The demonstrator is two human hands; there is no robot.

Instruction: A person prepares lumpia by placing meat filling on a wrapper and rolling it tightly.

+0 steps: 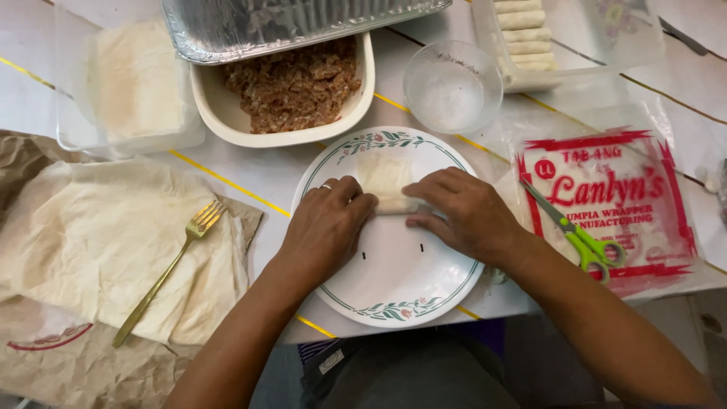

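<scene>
A white round plate (394, 273) with a green leaf rim sits at the table's near edge. On it lies a thin pale wrapper (385, 176), partly rolled into a tube. My left hand (326, 227), with a ring on one finger, presses on the roll's left end. My right hand (462, 213) holds the roll's right end, fingers curled over it. Both hands rest on the plate, with the wrapper's flat part stretching away from them.
A cream dish of brown minced filling (291, 87) stands behind the plate, under a foil tray (288, 23). A small glass bowl (452, 87), a tray of finished rolls (526, 34), a wrapper packet (613, 201) with green scissors (583, 238), and a gold fork (170, 269) on paper lie around.
</scene>
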